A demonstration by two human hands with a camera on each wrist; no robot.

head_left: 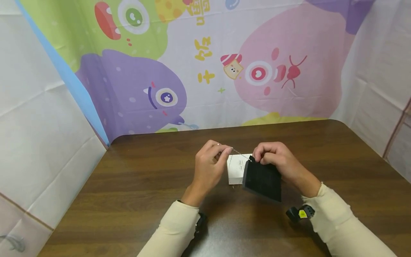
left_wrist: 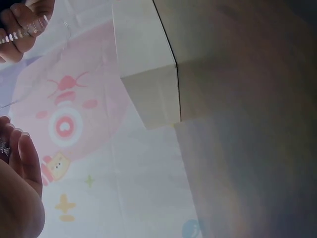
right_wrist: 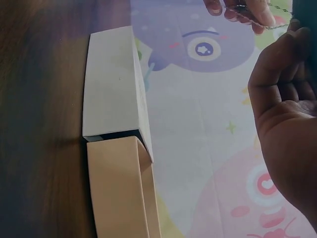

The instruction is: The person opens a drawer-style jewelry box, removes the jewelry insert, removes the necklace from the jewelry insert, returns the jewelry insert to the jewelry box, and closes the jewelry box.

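Note:
My left hand [head_left: 208, 166] pinches a thin silver chain [head_left: 239, 152] between thumb and fingertips. From there the chain runs across to the top corner of a square black pad [head_left: 264, 180], and a loose strand hangs below the fingers. My right hand [head_left: 278, 157] grips that pad by its upper edge and holds it tilted above the table. In the right wrist view, the chain [right_wrist: 255, 22] loops between the two hands, with the pad dark at the right edge. Sparkling links also show against the right hand's fingers [left_wrist: 25, 29] in the left wrist view.
Behind the pad, a white box [head_left: 236, 167] with small script stands on the brown wooden table [head_left: 144, 200]. The right wrist view shows a beige open box [right_wrist: 116, 183] end to end with the white box [right_wrist: 111, 87]. A cartoon-printed cloth [head_left: 208, 103] hangs at the back.

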